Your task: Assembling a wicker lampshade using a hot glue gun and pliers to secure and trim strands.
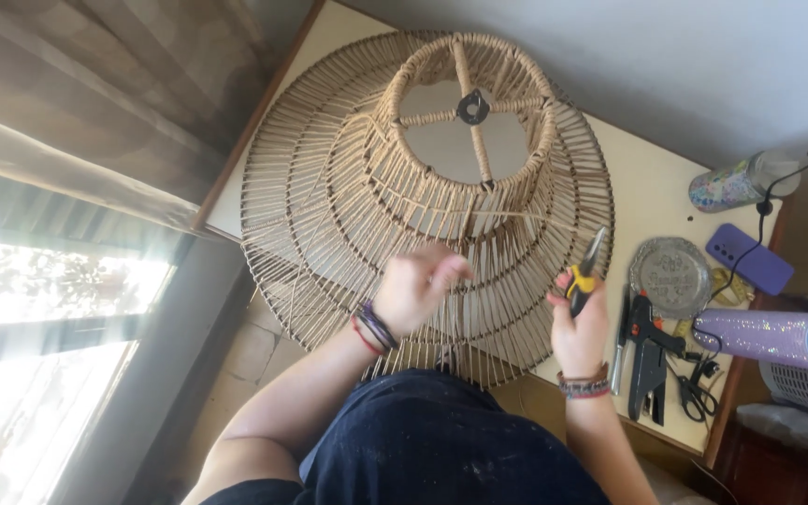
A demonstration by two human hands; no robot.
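A large tiered lampshade (348, 187) woven of pale cord over a wire frame lies on a cream table (642, 192), its narrow top ring facing up. My left hand (418, 285) rests on the lower tiers and pinches a strand of the cord between its fingertips. My right hand (580, 323) is at the shade's right rim and grips yellow-handled pliers (586, 266) with the jaws pointing up. Both wrists wear bracelets.
To the right on the table lie a black glue gun (649, 351), scissors (696, 393), a round silver dish (671, 274), a purple phone (750, 259) with a cable, a glittery purple tumbler (764, 337) and a patterned bottle (731, 184). A curtained window is at left.
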